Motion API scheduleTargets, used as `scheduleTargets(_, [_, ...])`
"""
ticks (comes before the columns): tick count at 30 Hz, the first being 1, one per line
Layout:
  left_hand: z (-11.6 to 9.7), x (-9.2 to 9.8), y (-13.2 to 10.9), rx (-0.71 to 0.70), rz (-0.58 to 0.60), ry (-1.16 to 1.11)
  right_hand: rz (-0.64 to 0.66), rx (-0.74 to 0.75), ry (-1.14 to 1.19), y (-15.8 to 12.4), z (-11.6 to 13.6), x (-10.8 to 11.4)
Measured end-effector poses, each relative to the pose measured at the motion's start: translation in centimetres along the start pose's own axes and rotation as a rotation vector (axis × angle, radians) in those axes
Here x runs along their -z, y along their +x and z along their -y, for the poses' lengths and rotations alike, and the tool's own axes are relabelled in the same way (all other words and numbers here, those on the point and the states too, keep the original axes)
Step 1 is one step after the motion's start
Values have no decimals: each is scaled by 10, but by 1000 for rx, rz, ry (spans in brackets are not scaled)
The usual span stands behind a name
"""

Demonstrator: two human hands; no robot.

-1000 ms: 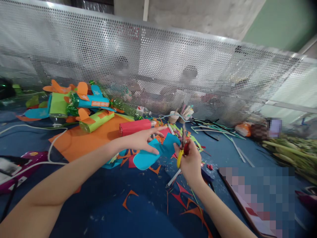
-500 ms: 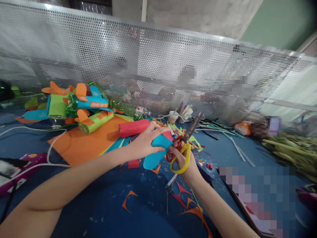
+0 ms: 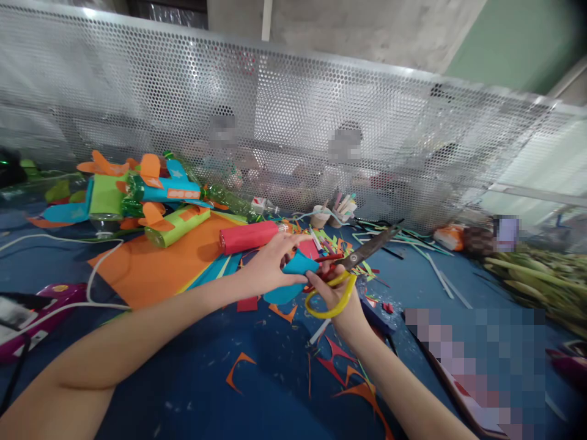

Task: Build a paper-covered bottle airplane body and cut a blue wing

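Note:
A curved piece of blue paper [image 3: 299, 264] is pinched in my left hand [image 3: 268, 264], its thumb along the lower side and fingers over the top. Around the scissors [image 3: 367, 252] with yellow and red handles, my right hand [image 3: 343, 298] is closed. The blades point up and to the right, away from the paper. My right thumb and fingertips also touch the paper's right end. Just behind my left hand lies a bottle wrapped in red paper [image 3: 247, 237].
Paper-covered bottles with orange and blue fins [image 3: 169, 186] crowd the back left, beside an orange sheet [image 3: 137, 269]. Cups of markers [image 3: 343, 211] stand by the perforated metal screen [image 3: 284, 116]. Orange scraps [image 3: 238, 370] lie in front, a phone-like slab [image 3: 477, 373] at right. People sit beyond the screen.
The scissors have swung clockwise, their blades now lower and farther right. The blue paper has turned or folded, so less of its lower part shows. Both hands remain at nearly the same place.

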State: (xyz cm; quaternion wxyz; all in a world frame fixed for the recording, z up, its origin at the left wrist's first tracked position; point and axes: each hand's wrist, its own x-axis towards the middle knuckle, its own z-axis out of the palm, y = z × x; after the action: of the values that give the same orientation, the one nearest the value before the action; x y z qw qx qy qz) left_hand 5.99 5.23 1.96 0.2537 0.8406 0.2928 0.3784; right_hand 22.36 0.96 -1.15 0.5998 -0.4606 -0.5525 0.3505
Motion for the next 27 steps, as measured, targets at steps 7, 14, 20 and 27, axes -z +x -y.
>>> scheduleTargets(7, [29,-6,9,247,184,-385,-81,18,32,3,-8,6])
scheduleTargets(14, [32,-5,10,362,224,-599,-101,20,11,7,-6,9])
scheduleTargets(20, [28,-1,11,372,221,-548,-88,28,36,8,-11,9])
scheduleTargets(27, [27,2,12,348,219,-440,-57,21,72,8,-11,9])
